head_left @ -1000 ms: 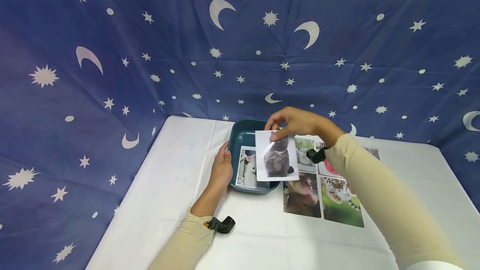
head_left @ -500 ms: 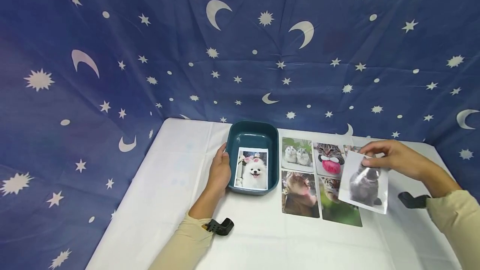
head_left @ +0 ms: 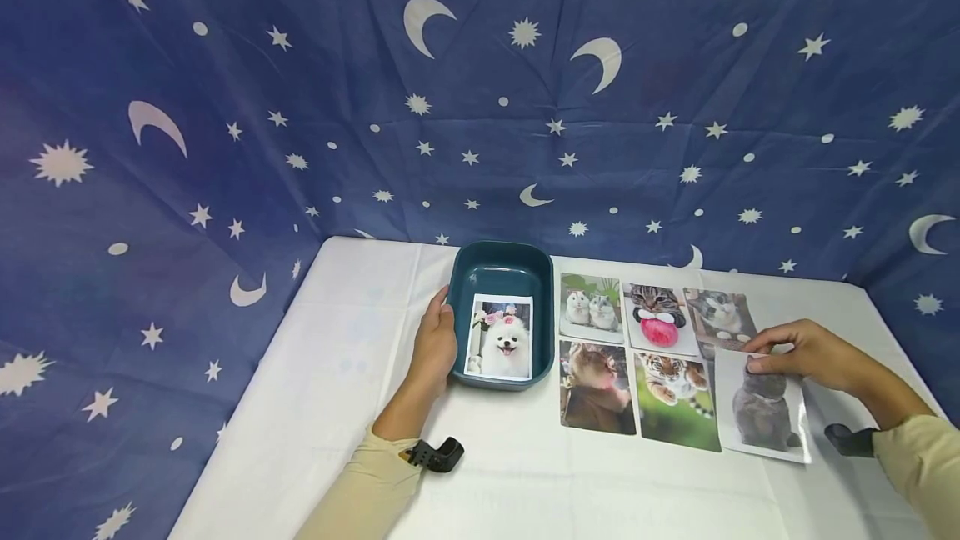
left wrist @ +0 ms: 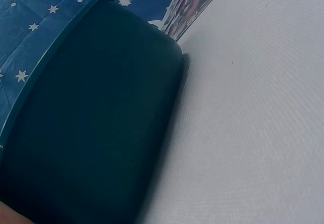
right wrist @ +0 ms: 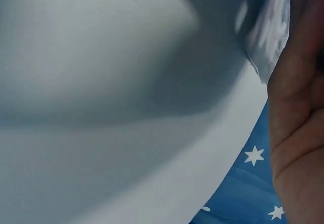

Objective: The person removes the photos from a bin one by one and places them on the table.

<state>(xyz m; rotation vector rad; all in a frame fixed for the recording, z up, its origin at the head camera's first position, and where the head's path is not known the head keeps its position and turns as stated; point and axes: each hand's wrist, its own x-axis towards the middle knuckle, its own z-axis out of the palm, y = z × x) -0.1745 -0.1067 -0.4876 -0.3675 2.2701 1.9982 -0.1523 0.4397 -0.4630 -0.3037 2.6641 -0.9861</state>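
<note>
In the head view my left hand point(head_left: 435, 344) rests along the left side of a dark teal plastic bin point(head_left: 501, 257), its fingers lying fairly straight at the rim. The bin's outer wall point(left wrist: 96, 107) fills much of the left wrist view. Inside it lies a photo card of a white fluffy dog point(head_left: 506, 348). At the right, my right hand point(head_left: 810, 357) pinches the top edge of a grey cat photo card point(head_left: 765, 415) between thumb and fingers. This card's lower part is low over the table, right of the tiger cub card point(head_left: 678, 407); whether it touches the cloth I cannot tell.
Between bin and right hand are a hamster card point(head_left: 592, 315), a tabby cat card with a pink ball point(head_left: 658, 327), a grey-and-white cat card point(head_left: 718, 311) and a brownish animal card point(head_left: 597, 386). A star-and-moon curtain point(head_left: 495, 65) borders the white tablecloth point(head_left: 360, 298).
The right hand has carried the grey cat card from over the bin to the right side of the card rows and lowered it there. My left hand stays at the bin.
</note>
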